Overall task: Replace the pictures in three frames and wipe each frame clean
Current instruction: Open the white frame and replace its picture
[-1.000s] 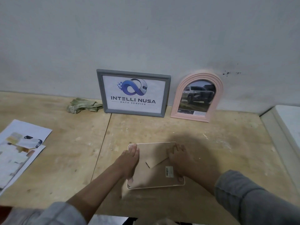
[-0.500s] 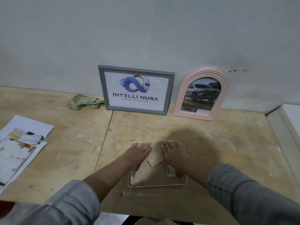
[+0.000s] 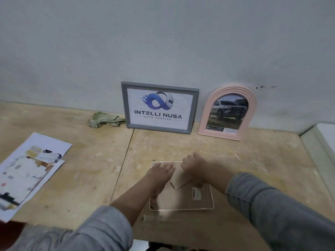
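A white-rimmed picture frame was laid face down on the plywood table, its brown backing board turned upward, with a small label near its right edge. The left hand was pressed flat on the left part of the backing, the fingers straight and reaching toward the frame's far edge. The right hand was set at the frame's far edge, its fingers curled near the raised stand flap of the backing; whether the flap or the edge was actually gripped could not be told, as the hand was blurred. Both forearms were covered by grey sleeves.

Against the wall a grey rectangular frame was propped upright, and a logo print reading "INTELLI NUSA DATA SERVICE" was shown in it. Just beside it on the right, a pink arched frame was leaned, with a photo of a vehicle inside. A crumpled greenish cloth was left on the table just left of the grey frame. Loose printed sheets were spread near the table's left edge, well apart from the hands. A white object was partly seen at the right edge.
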Action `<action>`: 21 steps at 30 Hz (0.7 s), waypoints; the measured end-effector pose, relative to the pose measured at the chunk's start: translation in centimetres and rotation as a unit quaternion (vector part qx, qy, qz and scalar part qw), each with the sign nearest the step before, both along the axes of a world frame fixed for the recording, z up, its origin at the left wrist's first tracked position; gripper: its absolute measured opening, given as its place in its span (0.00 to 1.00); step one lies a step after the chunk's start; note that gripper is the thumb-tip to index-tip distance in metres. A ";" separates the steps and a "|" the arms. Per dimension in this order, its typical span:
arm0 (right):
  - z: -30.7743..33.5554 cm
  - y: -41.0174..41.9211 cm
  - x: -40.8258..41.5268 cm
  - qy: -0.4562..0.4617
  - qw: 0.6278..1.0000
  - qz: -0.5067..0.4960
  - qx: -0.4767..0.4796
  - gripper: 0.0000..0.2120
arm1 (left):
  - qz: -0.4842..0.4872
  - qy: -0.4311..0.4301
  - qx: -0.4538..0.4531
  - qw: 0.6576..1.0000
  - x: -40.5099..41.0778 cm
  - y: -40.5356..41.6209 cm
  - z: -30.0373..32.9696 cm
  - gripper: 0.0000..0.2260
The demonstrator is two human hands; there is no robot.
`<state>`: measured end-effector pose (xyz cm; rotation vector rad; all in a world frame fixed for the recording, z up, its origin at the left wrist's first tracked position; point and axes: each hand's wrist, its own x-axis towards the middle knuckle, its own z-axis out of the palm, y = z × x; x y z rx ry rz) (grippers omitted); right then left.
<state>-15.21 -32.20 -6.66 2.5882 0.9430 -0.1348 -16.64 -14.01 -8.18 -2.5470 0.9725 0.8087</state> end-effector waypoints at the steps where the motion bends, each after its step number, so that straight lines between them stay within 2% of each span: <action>1: -0.2 0.1 0.2 -0.017 1.000 0.010 0.015 0.09 | 0.000 0.001 0.000 1.000 0.0 0.0 0.0 0.55; 3: -0.7 -0.1 0.5 -0.014 1.000 0.000 0.005 0.12 | 0.005 0.004 -0.004 1.000 0.1 0.2 0.0 0.56; 5: -1.5 -0.3 1.0 -0.009 1.000 -0.010 0.003 0.05 | 0.006 0.007 -0.006 1.000 0.1 0.3 0.1 0.56; 11: -0.8 -0.8 0.3 0.026 0.999 -0.016 -0.018 0.16 | -0.005 0.002 -0.009 1.000 -0.2 0.9 0.0 0.58; 13: -0.2 -1.3 -0.3 0.006 1.000 -0.029 0.002 0.15 | 0.008 0.001 -0.015 1.000 -0.5 1.4 -0.2 0.60; 15: -0.3 -2.1 -1.2 0.004 0.991 -0.116 0.065 0.14 | 0.057 -0.005 -0.043 0.997 -1.4 2.0 0.0 0.56; 18: -0.8 -3.2 -3.8 0.018 0.954 -0.263 0.142 0.33 | 0.187 -0.020 -0.111 0.976 -3.9 2.8 0.3 0.44; 19: -1.0 -3.5 -5.1 0.037 0.935 -0.315 0.160 0.38 | 0.245 -0.015 -0.141 0.959 -4.9 3.1 0.2 0.41; 21: -1.6 -3.7 -7.9 0.065 0.888 -0.399 0.221 0.37 | 0.356 -0.005 -0.225 0.907 -6.6 3.6 -0.2 0.29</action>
